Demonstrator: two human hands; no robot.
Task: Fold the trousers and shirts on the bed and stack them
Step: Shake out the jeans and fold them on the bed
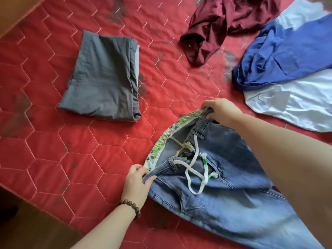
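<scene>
I have my left hand [137,183] and right hand [221,108] each pinching an end of the jeans [224,191] waistband to spread it flat on the bed [71,159], leaving bare quilt between them and the folded grey trousers [104,76], with the unfolded shirts [287,63] well apart.

On the red quilted bed [75,141], the blue denim trousers [224,194] lie at five o'clock, their waistband turned toward the centre. The left hand [138,184] holds the waistband's near end, the right hand [221,109] its far end. The folded grey trousers [104,76] lie at ten o'clock, well apart. The crumpled maroon shirt [224,24] lies at one o'clock. The blue and white shirt [287,69] lies at two o'clock, just beside it.
</scene>
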